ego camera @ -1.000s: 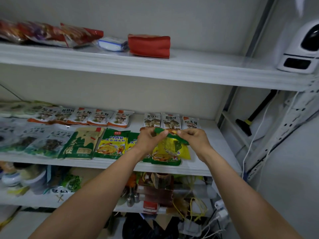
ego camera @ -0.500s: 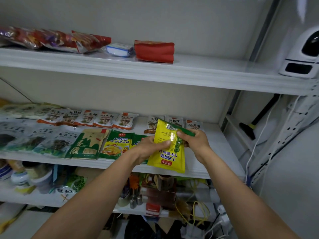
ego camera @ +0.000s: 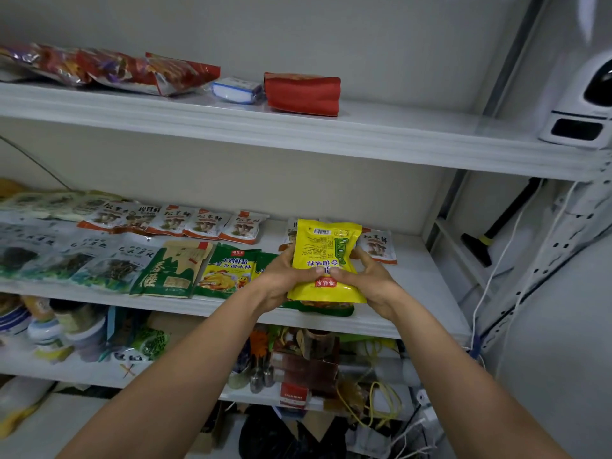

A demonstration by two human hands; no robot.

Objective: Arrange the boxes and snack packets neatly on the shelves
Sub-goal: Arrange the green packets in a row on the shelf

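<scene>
yellow plastic seasoning packet [ego camera: 326, 260] gripped between left hand [ego camera: 284, 279] and right hand [ego camera: 370, 282]
held over white middle shelf [ego camera: 414, 279]; flat packets line it

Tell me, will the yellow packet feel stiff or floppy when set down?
Probably floppy: the yellow seasoning packet bulges and creases between the left hand and right hand. Its glossy film may slide on the white shelf.

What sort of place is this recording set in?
Probably a home pantry or storeroom, not a shop: white shelves carry rows of snack packets, jars and loose cables crowd the lower level, and the left hand and right hand hold a yellow packet.
</scene>
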